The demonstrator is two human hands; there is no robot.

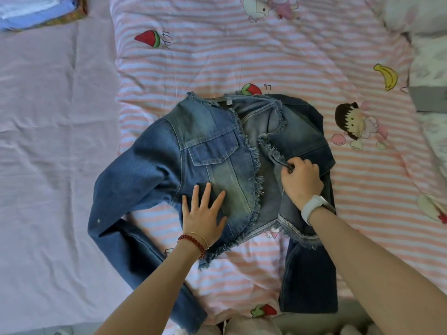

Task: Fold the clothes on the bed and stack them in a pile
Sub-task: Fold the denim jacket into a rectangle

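A cropped blue denim jacket (212, 151) with frayed edges lies front-up on the pink striped quilt (242, 52), its front panels partly apart. My left hand (204, 215) presses flat with spread fingers on the jacket's left front panel near the hem. My right hand (301, 181), with a white watch on the wrist, pinches the frayed edge of the right front panel. One sleeve bends down and toward the left; the other runs down under my right forearm.
A stack of folded clothes (31, 12) sits at the top left on the lilac sheet (48, 141). White and grey bedding (430, 76) lies along the right edge. The quilt carries cartoon fruit prints.
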